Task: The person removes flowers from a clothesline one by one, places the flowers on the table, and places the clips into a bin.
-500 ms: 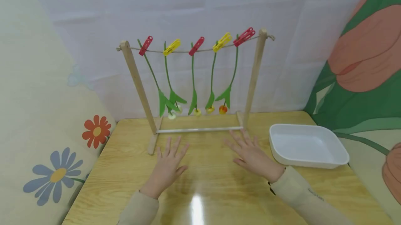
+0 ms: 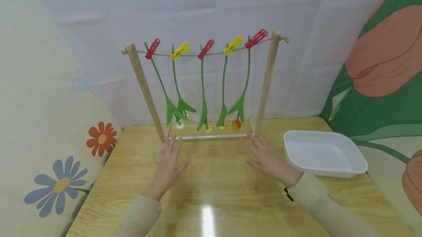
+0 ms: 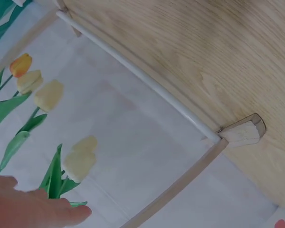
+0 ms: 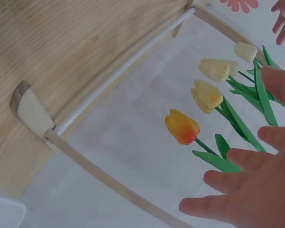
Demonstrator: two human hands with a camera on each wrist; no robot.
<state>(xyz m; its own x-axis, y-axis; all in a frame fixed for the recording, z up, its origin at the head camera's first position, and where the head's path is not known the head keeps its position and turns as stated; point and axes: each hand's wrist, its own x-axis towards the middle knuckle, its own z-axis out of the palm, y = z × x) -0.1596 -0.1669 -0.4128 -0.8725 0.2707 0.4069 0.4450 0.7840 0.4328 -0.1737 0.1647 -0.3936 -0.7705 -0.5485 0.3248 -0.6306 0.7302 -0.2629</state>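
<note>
One wooden rack [image 2: 145,90] stands before me, its cord [image 2: 191,55] tied across so five artificial tulips [image 2: 203,116] hang heads-down. Near its base I see left hand [image 2: 166,172] and right hand [image 2: 269,161], fingers straight, gripping nothing. Clothespins [image 2: 180,50] pinch the stems, presumably so none drop.

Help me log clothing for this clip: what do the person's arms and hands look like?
The left sleeve and right sleeve are long and beige. A small dark piece shows at the right cuff; I cannot tell what it is. The left hand and right hand are bare, with no gloves.
</note>
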